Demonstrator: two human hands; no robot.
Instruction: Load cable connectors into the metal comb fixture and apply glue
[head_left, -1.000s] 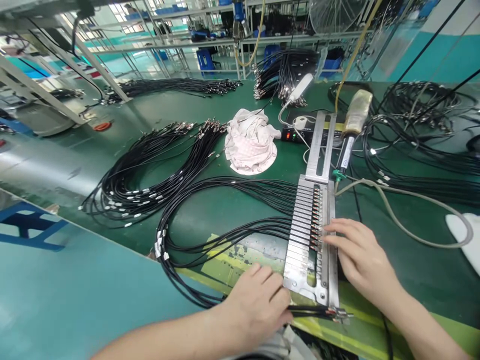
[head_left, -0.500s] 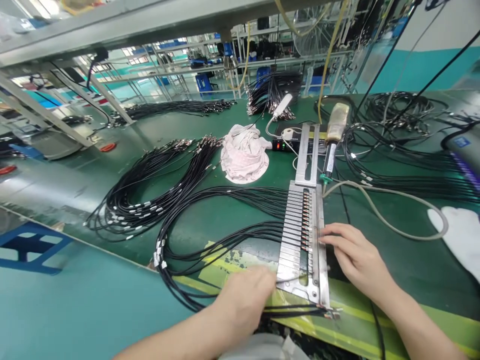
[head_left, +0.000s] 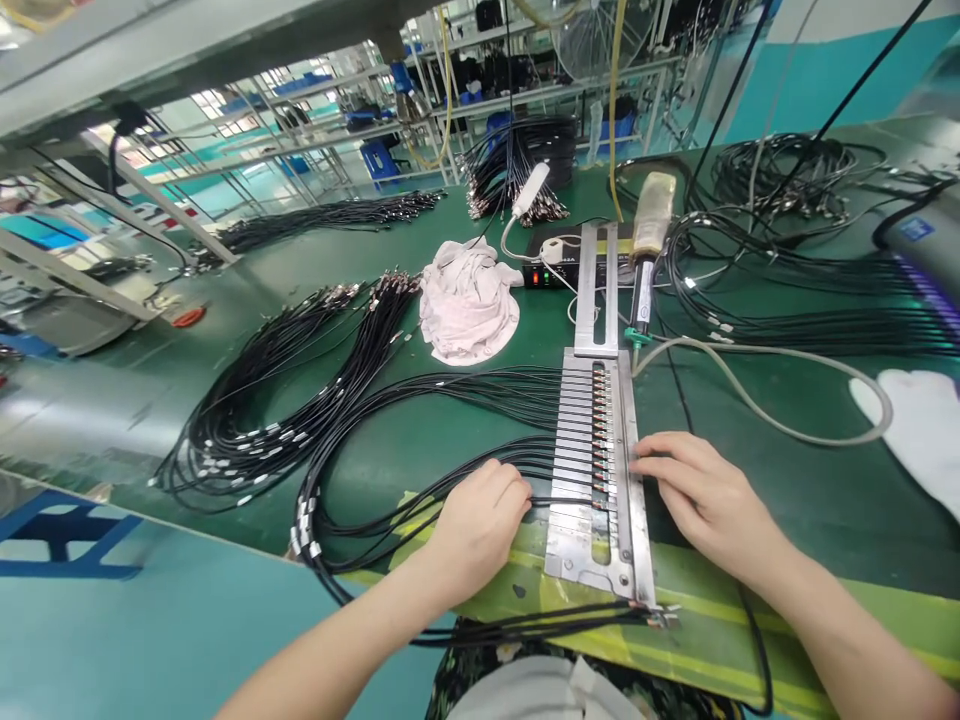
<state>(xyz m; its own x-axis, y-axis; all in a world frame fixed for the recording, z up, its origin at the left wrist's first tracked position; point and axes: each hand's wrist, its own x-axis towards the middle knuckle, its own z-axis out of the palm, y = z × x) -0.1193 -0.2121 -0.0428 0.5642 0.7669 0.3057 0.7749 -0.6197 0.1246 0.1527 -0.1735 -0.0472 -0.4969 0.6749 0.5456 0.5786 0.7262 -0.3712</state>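
A slotted metal jig (head_left: 592,520) lies near the front edge of the green bench, with several black cables (head_left: 480,385) laid side by side in its slots, their copper ends in a row. My left hand (head_left: 476,525) is closed, pinching one black cable (head_left: 559,500) at the jig's left side over a lower slot. My right hand (head_left: 701,495) rests on the jig's right rail with fingers stretched out flat, their tips beside the cable ends.
A large bundle of black cables (head_left: 277,410) lies to the left, and more coils (head_left: 787,290) to the right. Behind the jig are a crumpled pink cloth (head_left: 465,300), a soldering iron (head_left: 645,250), a black box with red lights (head_left: 547,272), and a white glove (head_left: 922,430).
My left hand has come up from the bench's front edge, bringing one cable to the jig's left side. My right hand stays on the right rail. The view has tilted.
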